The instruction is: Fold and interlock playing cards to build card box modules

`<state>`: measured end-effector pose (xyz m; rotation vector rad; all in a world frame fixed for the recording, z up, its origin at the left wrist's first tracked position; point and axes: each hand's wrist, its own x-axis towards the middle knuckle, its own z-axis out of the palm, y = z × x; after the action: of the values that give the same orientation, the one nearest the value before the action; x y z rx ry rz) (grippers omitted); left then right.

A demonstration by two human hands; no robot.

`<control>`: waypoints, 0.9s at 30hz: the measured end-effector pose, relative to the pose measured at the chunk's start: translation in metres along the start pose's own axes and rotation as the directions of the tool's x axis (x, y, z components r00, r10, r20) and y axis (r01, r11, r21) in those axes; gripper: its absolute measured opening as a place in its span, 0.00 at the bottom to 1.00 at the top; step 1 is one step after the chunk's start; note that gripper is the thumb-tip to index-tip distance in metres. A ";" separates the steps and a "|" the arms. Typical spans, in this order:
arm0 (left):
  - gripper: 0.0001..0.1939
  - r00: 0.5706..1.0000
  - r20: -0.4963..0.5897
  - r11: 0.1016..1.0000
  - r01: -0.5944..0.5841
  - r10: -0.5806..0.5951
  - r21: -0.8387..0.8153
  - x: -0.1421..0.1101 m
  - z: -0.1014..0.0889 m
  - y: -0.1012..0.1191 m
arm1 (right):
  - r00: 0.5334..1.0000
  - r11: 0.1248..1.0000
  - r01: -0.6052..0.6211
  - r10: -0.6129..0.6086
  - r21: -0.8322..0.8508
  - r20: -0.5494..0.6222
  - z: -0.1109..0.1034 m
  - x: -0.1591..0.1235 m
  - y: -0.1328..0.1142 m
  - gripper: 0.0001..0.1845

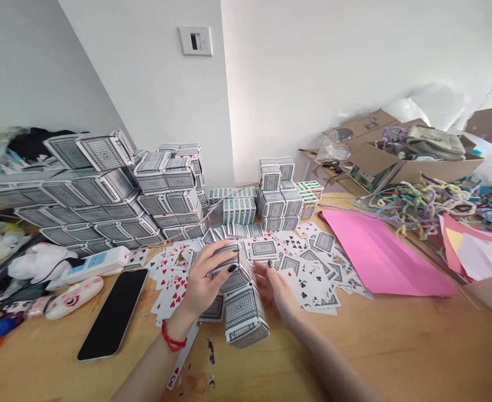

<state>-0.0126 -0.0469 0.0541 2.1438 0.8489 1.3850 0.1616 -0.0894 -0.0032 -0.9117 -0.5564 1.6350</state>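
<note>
A long block folded from playing cards [241,310], with grey patterned backs outward, lies on the table in front of me. My left hand [206,279] is closed over its far end, thumb and fingers across the top. Beside the block's right face is my right hand [281,293], its fingers bent and apart; whether the fingertips press on the block cannot be made out. Loose playing cards [313,282] are spread face up and face down to the right. More face-up cards [173,279], mostly hearts, lie left of the block.
Stacked card blocks [82,190] rise at the left, with smaller stacks [277,195] behind. A black phone [114,315] and a power strip [97,265] lie on the left. To the right are pink paper [386,257], tangled yarn [425,204] and a filled cardboard box [430,167].
</note>
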 end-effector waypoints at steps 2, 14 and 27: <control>0.12 0.996 -0.083 0.998 0.030 -0.034 -0.048 0.000 0.001 0.002 | 0.986 0.988 -0.146 0.140 0.057 0.095 0.008 -0.007 0.000 0.22; 0.34 0.848 0.183 0.780 0.529 -0.497 -0.335 -0.003 0.012 0.008 | 0.987 0.978 0.162 -0.159 -0.133 0.037 0.011 -0.014 -0.022 0.24; 0.30 0.925 0.248 0.957 0.287 -0.288 0.042 0.004 -0.009 0.012 | 0.816 0.565 0.548 -0.523 -0.617 0.245 -0.010 -0.011 -0.027 0.36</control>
<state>-0.0167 -0.0519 0.0684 2.0428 1.0157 0.9422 0.1868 -0.0943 0.0145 -1.0755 -1.3683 0.8636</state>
